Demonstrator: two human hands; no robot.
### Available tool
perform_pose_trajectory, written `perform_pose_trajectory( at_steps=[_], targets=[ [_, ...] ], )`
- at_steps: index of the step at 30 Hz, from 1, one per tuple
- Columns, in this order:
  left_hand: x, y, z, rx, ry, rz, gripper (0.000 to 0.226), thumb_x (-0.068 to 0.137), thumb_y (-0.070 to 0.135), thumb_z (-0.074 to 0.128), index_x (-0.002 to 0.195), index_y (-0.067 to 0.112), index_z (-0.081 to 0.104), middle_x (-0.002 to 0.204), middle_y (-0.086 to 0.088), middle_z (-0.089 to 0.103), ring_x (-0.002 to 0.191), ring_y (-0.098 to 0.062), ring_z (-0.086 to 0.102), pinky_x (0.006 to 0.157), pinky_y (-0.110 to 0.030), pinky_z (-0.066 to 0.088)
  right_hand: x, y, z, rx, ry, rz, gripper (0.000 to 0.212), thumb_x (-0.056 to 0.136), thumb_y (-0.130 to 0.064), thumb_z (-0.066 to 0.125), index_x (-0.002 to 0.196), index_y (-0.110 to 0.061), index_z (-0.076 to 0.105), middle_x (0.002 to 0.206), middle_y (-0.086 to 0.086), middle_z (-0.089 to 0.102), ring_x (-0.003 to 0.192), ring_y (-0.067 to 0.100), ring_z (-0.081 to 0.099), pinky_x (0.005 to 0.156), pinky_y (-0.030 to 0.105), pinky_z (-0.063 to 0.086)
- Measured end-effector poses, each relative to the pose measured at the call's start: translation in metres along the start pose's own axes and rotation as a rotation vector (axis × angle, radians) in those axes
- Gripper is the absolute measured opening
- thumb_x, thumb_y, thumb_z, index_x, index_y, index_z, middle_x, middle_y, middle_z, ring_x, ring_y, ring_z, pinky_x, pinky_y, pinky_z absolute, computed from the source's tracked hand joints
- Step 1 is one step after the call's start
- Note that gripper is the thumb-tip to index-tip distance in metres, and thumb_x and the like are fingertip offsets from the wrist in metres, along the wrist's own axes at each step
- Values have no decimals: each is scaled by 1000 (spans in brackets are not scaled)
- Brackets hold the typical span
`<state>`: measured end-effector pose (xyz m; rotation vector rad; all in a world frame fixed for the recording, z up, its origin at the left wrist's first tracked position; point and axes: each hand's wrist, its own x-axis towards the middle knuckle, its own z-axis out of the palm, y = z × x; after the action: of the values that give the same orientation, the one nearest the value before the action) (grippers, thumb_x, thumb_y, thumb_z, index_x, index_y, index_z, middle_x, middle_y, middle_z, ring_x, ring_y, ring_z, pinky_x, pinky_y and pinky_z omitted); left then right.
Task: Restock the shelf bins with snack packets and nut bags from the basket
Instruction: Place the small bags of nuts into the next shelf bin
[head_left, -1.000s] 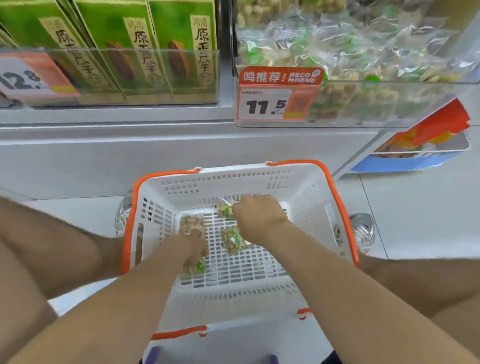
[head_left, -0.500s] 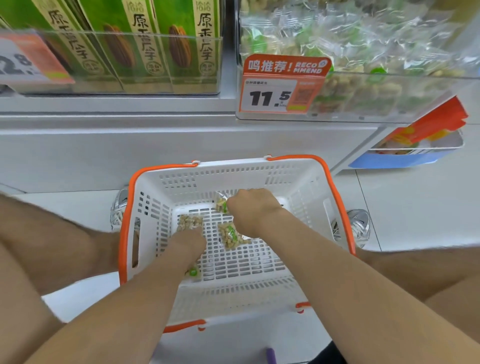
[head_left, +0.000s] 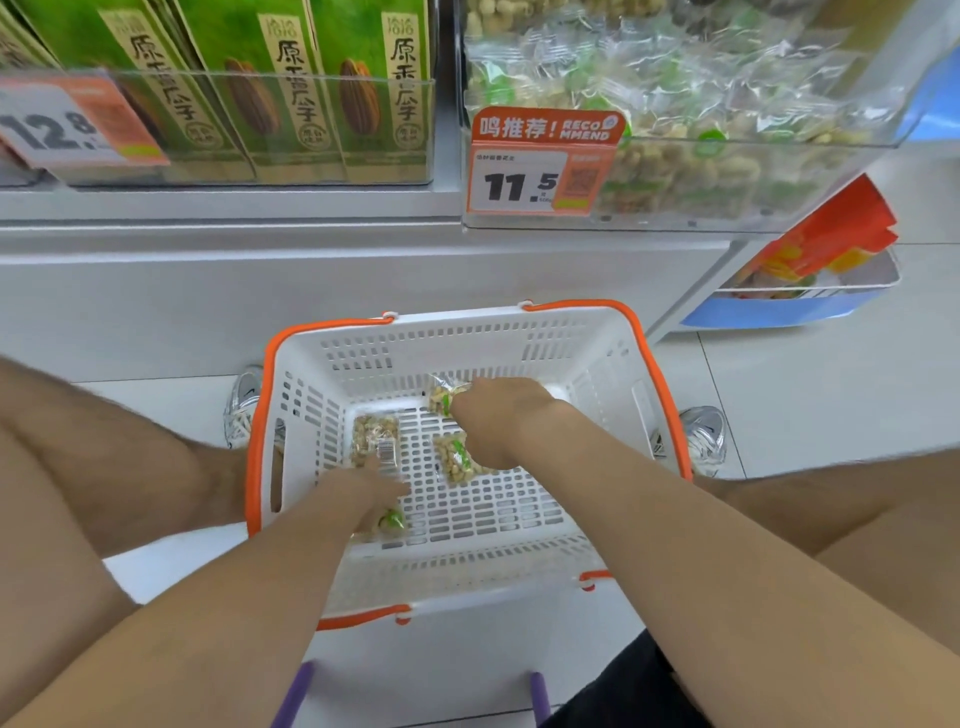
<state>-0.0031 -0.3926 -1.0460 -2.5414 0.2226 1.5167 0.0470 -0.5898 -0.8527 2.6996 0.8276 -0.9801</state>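
Two hands are down in the white basket (head_left: 613, 364), which sits on the floor (head_left: 789, 395) below the shelf. The right hand (head_left: 498, 421) has its fingers curled round the far nut bag (head_left: 444, 397) by the basket's back wall; a second bag (head_left: 457, 462) lies on the basket bottom just beside that hand. The left hand (head_left: 363, 488) touches the barcode bag (head_left: 375, 439) and covers most of a green-marked bag (head_left: 392, 519); whether its fingers grip anything cannot be told. Above, the clear nut bin (head_left: 727, 156) carries an 11.5 price tag (head_left: 530, 182).

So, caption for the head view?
Right hand grips a nut bag; left hand reaches for a second bag in the basket.
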Motion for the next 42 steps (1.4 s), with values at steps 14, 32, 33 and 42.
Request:
perform_pose_trajectory(
  at_steps=[14, 32, 33, 42],
  targets=[
    [-10, 21, -26, 246, 248, 101, 21, 94, 14, 71, 115, 19, 72, 153, -10, 42, 141, -31, 41, 115, -49, 38, 10, 15, 0, 8, -58, 67, 15, 95, -4, 52, 87, -16, 51, 83, 0, 50, 66, 16, 50, 55, 32, 40],
    [-161, 34, -187, -1011, 485, 661, 29, 86, 23, 88, 81, 4, 67, 90, -3, 77, 73, -14, 69, 68, -34, 61, -69, 59, -75, 369, -4, 221, 97, 70, -42, 93, 151, -20, 44, 140, 2, 58, 117, 27, 64, 91, 40, 58],
    [-175, 34, -194, -1056, 490, 677, 31, 85, 21, 89, 80, 2, 64, 93, -6, 79, 71, -17, 69, 67, -35, 61, -79, 62, -83, 436, 20, 257, 92, 67, -41, 95, 144, -18, 51, 130, 4, 64, 106, 27, 69, 84, 40, 61],
    [-251, 50, -240, -853, 842, 743, 30, 92, 25, 77, 83, 14, 50, 57, 5, 57, 50, -9, 47, 53, -25, 37, -151, 81, -132, 1000, 226, 186, 53, 82, -22, 89, 124, -7, 61, 68, 1, 70, 57, 13, 65, 58, 31, 46]
  ],
)
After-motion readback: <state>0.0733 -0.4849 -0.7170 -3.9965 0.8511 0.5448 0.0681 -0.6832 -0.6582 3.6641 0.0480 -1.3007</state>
